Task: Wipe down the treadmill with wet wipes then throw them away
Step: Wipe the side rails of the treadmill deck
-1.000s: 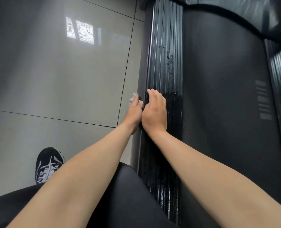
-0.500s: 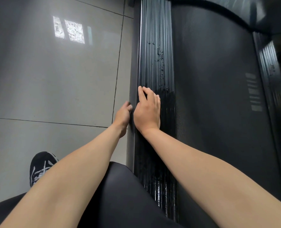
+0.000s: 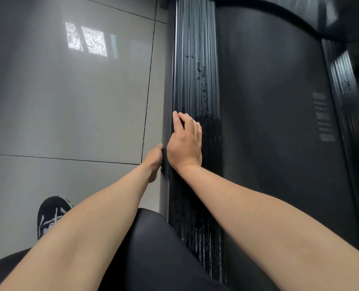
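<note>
Right hand [image 3: 185, 141] is pressed flat on the wet ribbed rail [image 3: 195, 80] beside grey floor tiles [image 3: 69, 101]; left hand [image 3: 153, 160] grip cannot be told, the wipe seen earlier now hidden.

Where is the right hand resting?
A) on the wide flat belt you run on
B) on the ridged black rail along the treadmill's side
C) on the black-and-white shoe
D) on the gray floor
B: the right hand lies on the ridged rail, to the left of the belt and well away from the shoe and the floor.
</note>
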Demonstrator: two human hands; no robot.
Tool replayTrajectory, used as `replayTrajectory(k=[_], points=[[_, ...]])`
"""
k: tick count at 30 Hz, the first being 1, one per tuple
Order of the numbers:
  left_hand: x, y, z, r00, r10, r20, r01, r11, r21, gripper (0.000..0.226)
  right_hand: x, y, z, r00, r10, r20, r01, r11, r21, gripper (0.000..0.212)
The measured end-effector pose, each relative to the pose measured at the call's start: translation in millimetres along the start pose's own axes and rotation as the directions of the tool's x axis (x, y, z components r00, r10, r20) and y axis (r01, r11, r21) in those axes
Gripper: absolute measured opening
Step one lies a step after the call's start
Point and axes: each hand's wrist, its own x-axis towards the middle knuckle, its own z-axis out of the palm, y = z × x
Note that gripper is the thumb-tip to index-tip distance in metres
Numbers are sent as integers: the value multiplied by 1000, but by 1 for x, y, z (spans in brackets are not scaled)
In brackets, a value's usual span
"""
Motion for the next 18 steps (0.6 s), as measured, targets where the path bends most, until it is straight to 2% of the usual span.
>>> replayTrajectory(k=[2,5,8,10,14,16,18], points=[[-9,16,6,991,132,-17,-133,989,-59,51,1,-1,-3,999,4,34,-4,1000,13,81],[-28,39,13,950,312,-21,-313,946,-82,53,1,1,-1,999,34,4,-34,998,53,63],[-40,51,18,909,418,-6,-417,906,-76,52,3,4,4,996,93,-10,-91,991,101,53],[-45,50,17,900,436,10,-436,900,-22,51,3,4,4,993,117,-10,-115,986,119,51],[-52,35,8,934,353,51,-356,932,72,52,3,6,3,994,107,6,-106,987,116,48],[-52,33,7,943,329,40,-330,943,30,52,2,7,2,995,104,9,-104,987,124,47],[-51,41,12,930,367,36,-364,929,-68,51,4,8,1,994,113,5,-113,984,136,45]])
